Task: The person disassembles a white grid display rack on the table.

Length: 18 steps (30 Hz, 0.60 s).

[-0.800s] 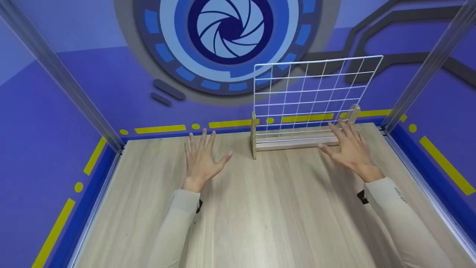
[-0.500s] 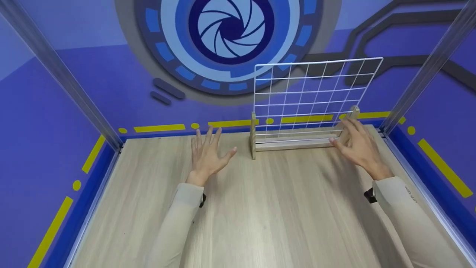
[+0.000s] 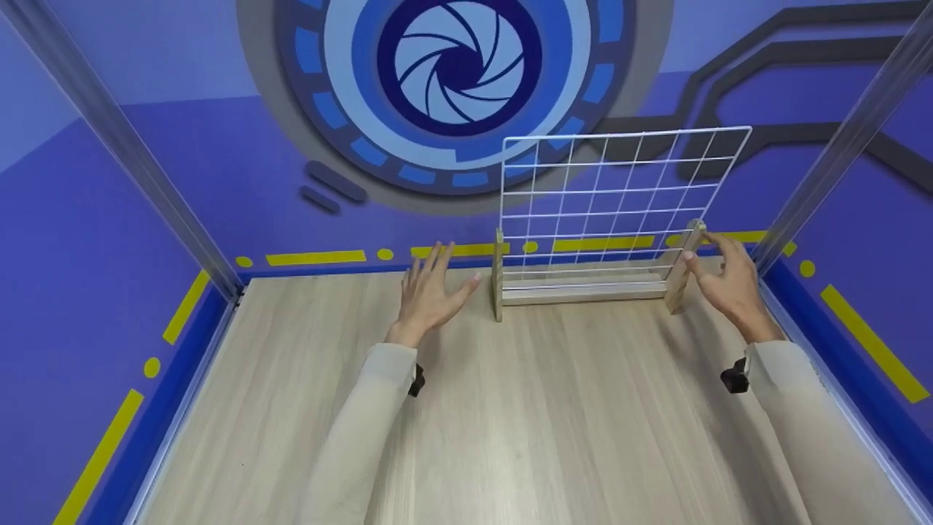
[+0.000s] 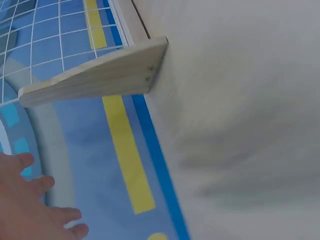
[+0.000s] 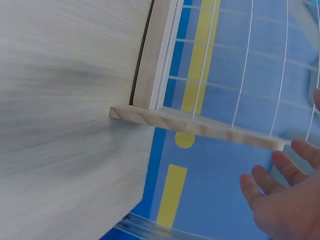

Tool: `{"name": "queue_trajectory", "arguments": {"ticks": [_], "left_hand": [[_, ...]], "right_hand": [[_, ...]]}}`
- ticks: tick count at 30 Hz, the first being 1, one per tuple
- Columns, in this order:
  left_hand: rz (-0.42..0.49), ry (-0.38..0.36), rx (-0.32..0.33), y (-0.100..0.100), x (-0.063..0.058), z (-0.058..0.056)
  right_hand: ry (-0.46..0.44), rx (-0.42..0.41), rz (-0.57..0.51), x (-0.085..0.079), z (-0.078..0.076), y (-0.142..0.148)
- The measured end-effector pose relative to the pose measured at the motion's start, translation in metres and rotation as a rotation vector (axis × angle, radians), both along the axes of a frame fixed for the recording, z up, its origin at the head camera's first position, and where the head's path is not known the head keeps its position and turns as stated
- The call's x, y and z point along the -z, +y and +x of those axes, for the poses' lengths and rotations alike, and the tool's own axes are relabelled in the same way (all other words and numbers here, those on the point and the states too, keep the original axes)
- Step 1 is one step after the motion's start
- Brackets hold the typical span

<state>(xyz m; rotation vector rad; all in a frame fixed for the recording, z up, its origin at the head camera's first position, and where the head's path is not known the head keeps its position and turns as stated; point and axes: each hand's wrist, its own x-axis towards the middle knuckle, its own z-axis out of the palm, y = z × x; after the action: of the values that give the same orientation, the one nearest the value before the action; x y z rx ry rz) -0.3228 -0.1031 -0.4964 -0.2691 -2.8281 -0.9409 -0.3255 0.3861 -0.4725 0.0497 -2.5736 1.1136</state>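
A rack with a white wire grid (image 3: 619, 134) stands upright at the back of the table. Wooden side pieces hold it, the left side piece (image 3: 498, 284) and the right side piece (image 3: 678, 286), joined by a low wooden bar (image 3: 583, 295). My left hand (image 3: 428, 297) hovers to the left of the rack with fingers spread, apart from it and holding nothing. Beside the right side piece is my right hand (image 3: 731, 286), thumb and fingers near its upper end. In the right wrist view, its fingertips come close to the end of that piece (image 5: 200, 129); contact cannot be told.
The light wood-grain table (image 3: 466, 437) extends in front of the rack. A blue patterned wall (image 3: 408, 219) rises close behind it. Metal posts (image 3: 146, 160) stand at the back corners, and a metal rail (image 3: 824, 379) runs along the right edge.
My right hand has moved right, from in front of the rack to beside its right side piece, its fingers bending a little. The left hand has shifted right, nearer the rack.
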Motion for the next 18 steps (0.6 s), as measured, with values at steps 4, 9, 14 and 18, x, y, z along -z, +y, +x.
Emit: {"name": "queue_trajectory", "arguments": {"ticks": [4,9,14,18], "left_hand": [[0.124,-0.042,0.051,0.010,0.001,-0.009],[0.282,-0.108,0.080,0.026,0.001,-0.022],[0.372,-0.154,0.066,0.043,0.000,-0.033],[0.424,-0.179,0.072,0.052,0.000,-0.038]], "right_hand": [[-0.031,0.026,-0.066,0.000,-0.007,0.006],[-0.087,0.027,-0.185,-0.002,-0.016,0.011],[-0.159,-0.012,-0.328,0.000,-0.027,0.012],[-0.201,-0.003,-0.424,0.004,-0.036,0.010]]}}
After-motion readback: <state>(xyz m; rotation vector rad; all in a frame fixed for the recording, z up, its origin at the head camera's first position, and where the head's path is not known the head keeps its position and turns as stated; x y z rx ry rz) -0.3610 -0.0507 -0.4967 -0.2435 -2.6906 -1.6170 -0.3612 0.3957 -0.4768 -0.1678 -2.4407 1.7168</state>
